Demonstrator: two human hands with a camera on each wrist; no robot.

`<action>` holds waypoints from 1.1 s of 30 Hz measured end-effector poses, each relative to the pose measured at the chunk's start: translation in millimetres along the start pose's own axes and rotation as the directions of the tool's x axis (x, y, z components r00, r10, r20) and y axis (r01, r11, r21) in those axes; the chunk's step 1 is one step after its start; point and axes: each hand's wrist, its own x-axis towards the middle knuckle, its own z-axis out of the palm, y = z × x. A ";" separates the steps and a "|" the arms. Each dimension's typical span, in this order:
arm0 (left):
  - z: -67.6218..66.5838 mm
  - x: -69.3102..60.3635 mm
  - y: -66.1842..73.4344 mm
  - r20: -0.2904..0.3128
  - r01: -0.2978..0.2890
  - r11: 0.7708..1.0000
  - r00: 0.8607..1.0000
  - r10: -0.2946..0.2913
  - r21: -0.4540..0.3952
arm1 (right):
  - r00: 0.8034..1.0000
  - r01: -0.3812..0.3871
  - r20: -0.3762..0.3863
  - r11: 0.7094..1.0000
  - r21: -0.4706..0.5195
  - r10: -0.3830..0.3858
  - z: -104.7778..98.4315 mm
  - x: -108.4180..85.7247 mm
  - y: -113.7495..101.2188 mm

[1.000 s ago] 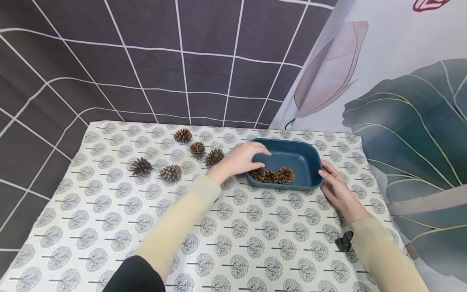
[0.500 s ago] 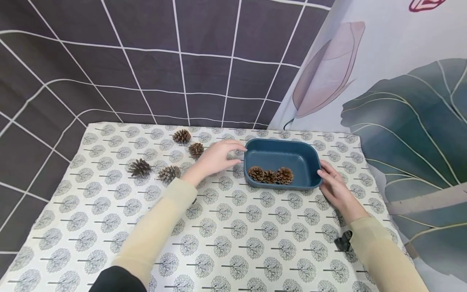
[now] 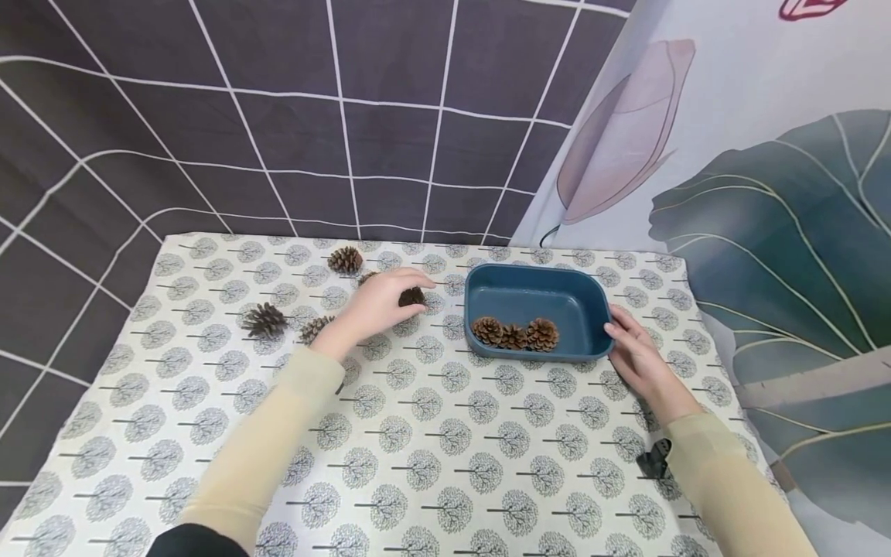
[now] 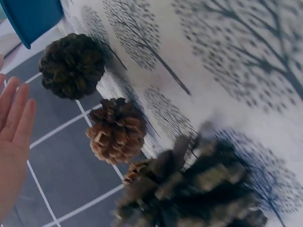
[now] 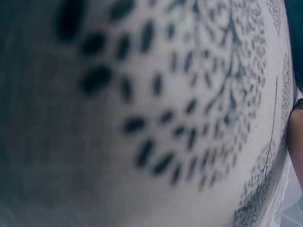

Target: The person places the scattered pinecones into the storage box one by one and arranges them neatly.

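My left hand (image 3: 376, 304) reaches over the table, thumb and fingers spread on either side of a dark pinecone (image 3: 412, 296). In the left wrist view its fingers (image 4: 18, 113) are straight and a gap separates them from that pinecone (image 4: 71, 66). My right hand (image 3: 640, 356) holds the right end of a blue rectangular basin (image 3: 536, 354), thumb over the rim. Several brown pinecones (image 3: 513, 337) sit in a row along the basin's near side. Only a sliver of the right hand (image 5: 296, 137) shows in the right wrist view.
More pinecones lie left of the basin: one at the back (image 3: 345, 261), one at far left (image 3: 264, 320), one partly behind the left wrist (image 3: 315, 329), another mostly hidden by the hand. A small black object (image 3: 654, 459) is by the right sleeve. The tablecloth (image 3: 445, 433) has tree prints.
My left hand has come out of the basin and moved left to a pinecone on the table. The right hand has stayed at the basin's right end.
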 end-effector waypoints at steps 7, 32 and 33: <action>-6.5 -12.7 -9.1 -0.007 0.037 0.999 0.999 -0.037 -0.023 | 1.000 0.009 0.017 1.000 0.012 -0.009 0.5 1.8 0.9; 1.3 -24.2 -28.1 0.024 0.112 0.992 0.993 -0.114 0.066 | 1.000 0.016 0.023 1.000 0.015 -0.016 -0.4 0.2 0.8; 1.9 -23.8 -28.0 0.026 0.117 0.991 0.993 -0.119 0.071 | 1.000 0.018 0.024 1.000 0.017 -0.018 -0.6 0.2 1.3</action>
